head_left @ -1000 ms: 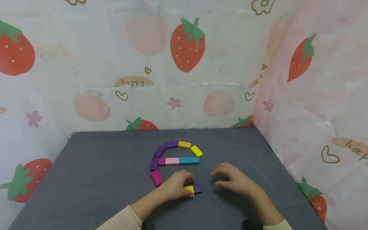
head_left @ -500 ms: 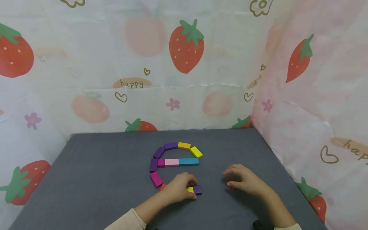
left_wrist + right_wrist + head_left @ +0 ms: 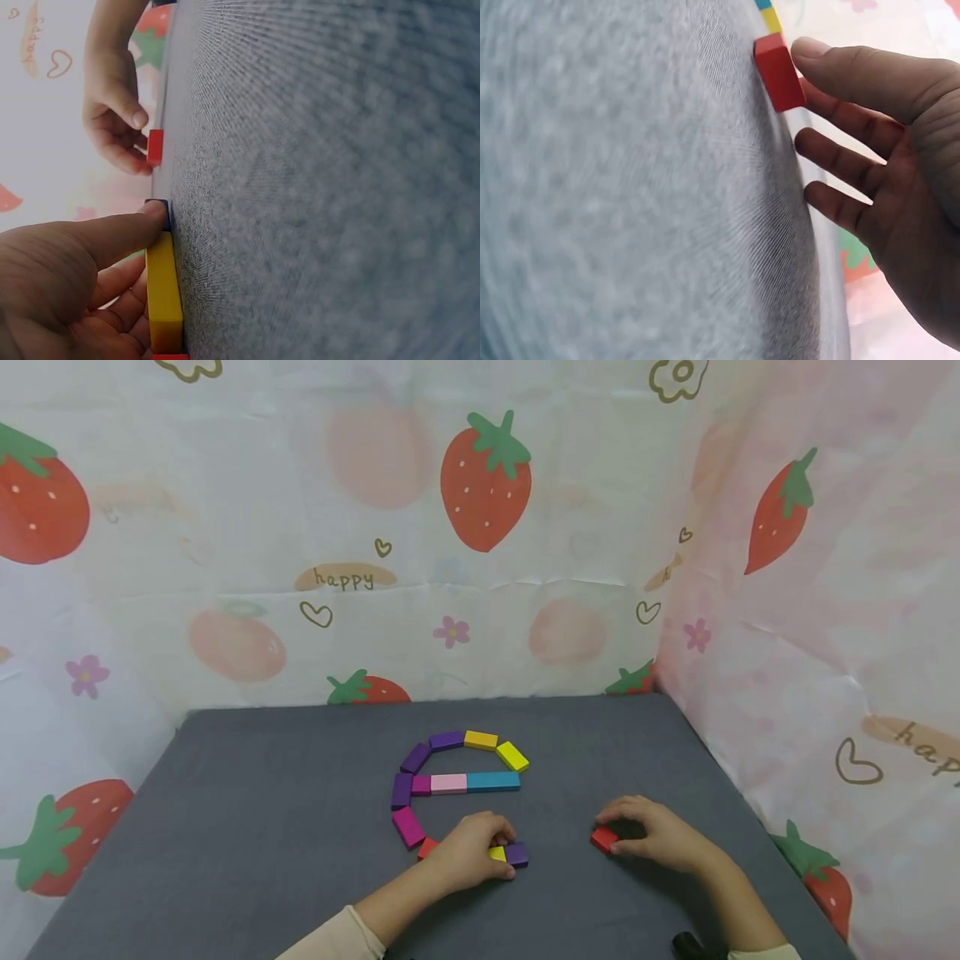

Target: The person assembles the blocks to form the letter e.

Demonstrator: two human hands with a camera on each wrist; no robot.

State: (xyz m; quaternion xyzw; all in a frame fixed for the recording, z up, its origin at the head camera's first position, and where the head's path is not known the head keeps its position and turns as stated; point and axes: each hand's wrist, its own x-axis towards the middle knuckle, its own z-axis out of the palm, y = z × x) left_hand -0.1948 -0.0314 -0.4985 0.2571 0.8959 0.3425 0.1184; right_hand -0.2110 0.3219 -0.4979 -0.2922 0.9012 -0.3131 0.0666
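Note:
My left hand (image 3: pixel 474 850) pinches the purple block (image 3: pixel 517 855) at the end of the lower row, the thumb on its near side. Beside it lies a yellow block (image 3: pixel 165 292), partly covered by this hand in the head view. My right hand (image 3: pixel 663 835) is over the table to the right, thumb and fingers spread loosely about a small red block (image 3: pixel 603 839). In the right wrist view its thumb tip is close to that red block's edge, and the other fingers reach out past the far side.
Several coloured blocks form a curved "e" shape: purple (image 3: pixel 402 791), magenta (image 3: pixel 408 827), yellow (image 3: pixel 513 757), and a middle bar of pink (image 3: pixel 448 783) and blue (image 3: pixel 492 782). A grey cloth (image 3: pixel 285 827) covers the table; strawberry-print curtains (image 3: pixel 480 635) stand behind and beside it.
My right hand has drawn back to the right, uncovering the red block, which stays about where it was. My left hand has shifted slightly right along the row, revealing another red block behind it.

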